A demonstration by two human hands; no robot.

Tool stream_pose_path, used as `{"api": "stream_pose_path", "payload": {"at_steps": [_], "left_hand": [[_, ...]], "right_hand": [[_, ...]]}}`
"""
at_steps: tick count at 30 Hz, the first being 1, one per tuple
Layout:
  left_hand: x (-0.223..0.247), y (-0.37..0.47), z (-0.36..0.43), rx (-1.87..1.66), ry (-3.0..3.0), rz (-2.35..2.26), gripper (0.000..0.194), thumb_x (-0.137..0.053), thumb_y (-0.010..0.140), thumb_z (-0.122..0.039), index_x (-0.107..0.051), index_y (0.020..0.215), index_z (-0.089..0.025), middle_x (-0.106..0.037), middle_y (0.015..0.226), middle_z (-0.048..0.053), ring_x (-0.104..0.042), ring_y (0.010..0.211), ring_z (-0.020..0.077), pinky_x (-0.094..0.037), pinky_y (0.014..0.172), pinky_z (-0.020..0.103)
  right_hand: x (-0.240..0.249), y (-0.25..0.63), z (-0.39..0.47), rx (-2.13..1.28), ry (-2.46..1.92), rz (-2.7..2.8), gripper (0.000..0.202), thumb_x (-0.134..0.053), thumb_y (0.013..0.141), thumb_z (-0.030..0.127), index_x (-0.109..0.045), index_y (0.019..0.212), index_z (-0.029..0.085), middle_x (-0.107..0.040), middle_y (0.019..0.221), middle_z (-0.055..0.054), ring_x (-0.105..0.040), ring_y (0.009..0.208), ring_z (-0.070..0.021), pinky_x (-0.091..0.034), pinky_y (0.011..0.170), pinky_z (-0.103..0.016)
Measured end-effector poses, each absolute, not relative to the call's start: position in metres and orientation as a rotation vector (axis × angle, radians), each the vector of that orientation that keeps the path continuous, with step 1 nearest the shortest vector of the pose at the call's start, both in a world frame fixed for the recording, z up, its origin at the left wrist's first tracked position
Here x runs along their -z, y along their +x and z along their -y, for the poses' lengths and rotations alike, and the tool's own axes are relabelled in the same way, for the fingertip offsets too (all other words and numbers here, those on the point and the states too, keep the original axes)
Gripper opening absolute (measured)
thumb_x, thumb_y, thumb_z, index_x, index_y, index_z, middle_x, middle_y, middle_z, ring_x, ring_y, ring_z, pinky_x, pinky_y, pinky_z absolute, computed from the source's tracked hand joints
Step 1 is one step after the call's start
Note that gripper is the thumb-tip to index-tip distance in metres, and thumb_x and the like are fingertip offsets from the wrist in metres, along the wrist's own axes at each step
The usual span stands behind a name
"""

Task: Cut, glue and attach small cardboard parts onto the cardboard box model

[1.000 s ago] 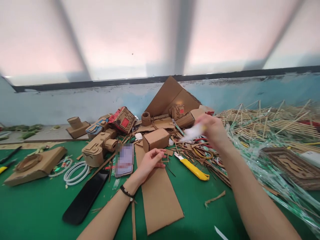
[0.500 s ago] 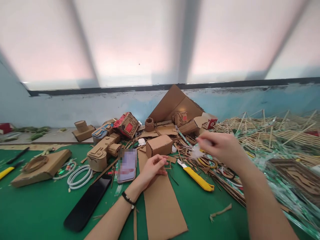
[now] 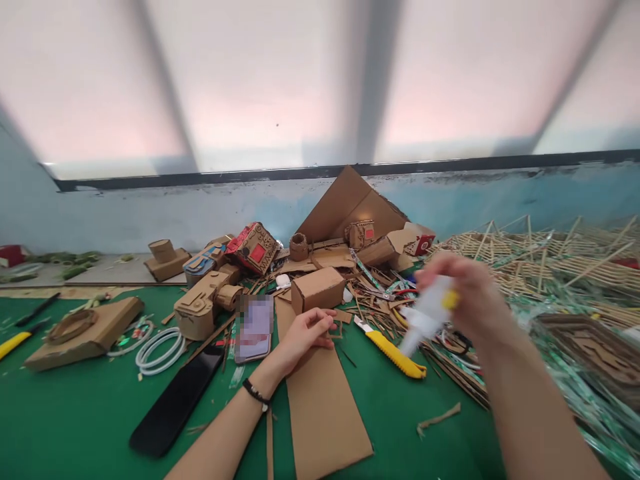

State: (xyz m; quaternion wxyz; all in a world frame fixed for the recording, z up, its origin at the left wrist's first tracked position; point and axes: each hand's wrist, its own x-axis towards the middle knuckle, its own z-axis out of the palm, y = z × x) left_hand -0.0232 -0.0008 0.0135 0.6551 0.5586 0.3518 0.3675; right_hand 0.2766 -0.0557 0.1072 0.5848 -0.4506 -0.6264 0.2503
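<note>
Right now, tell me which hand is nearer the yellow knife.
Right. The right hand hovers just above-right of the knife; the left hand rests on cardboard further left.

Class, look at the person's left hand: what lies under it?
The left hand rests on a long cardboard strip, which lies on the green mat. The patch beneath the palm is hidden.

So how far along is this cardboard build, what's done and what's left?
Done: a small box stands folded behind the strip. In hand: left hand pinches a small cutout on the strip, right hand holds a blurred white bottle, possibly glue. Left: the cutout looks unattached.
</note>
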Motion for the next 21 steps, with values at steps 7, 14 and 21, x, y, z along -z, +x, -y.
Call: {"api": "stream_pose_path", "payload": {"at_steps": [7,14,21], "left_hand": [[-0.014,-0.025,-0.001,-0.815,1.212,-0.752,0.045,-0.082,0.085,-0.056,-0.060,0.085,-0.016,-0.064,0.140,0.016,-0.068,0.114,0.0265,-0.063,0.079,0.032],[-0.021,-0.019,0.004,-0.810,1.011,-0.697,0.046,-0.086,0.082,-0.053,-0.056,0.087,-0.017,-0.062,0.147,0.018,-0.070,0.118,0.0285,-0.065,0.083,0.036],[-0.022,-0.005,0.017,-0.728,0.891,-0.669,0.038,-0.087,0.084,-0.046,-0.065,0.089,-0.015,-0.062,0.149,0.017,-0.069,0.124,0.0320,-0.064,0.090,0.037]], "right_hand": [[-0.101,0.255,0.027,-0.993,-1.046,1.413,0.042,-0.078,0.087,0.054,-0.073,0.118,0.026,-0.066,0.091,-0.003,-0.058,0.067,-0.0144,-0.051,0.051,-0.024],[-0.054,0.244,-0.005,-1.262,-0.855,0.892,0.044,-0.082,0.079,0.061,-0.063,0.088,0.023,-0.046,0.062,0.007,-0.033,0.042,-0.0053,-0.027,0.034,-0.018],[-0.048,0.249,-0.002,-1.341,-0.781,0.806,0.049,-0.080,0.079,0.068,-0.060,0.087,0.024,-0.033,0.056,0.010,-0.028,0.042,-0.0062,-0.026,0.038,-0.019]]}}
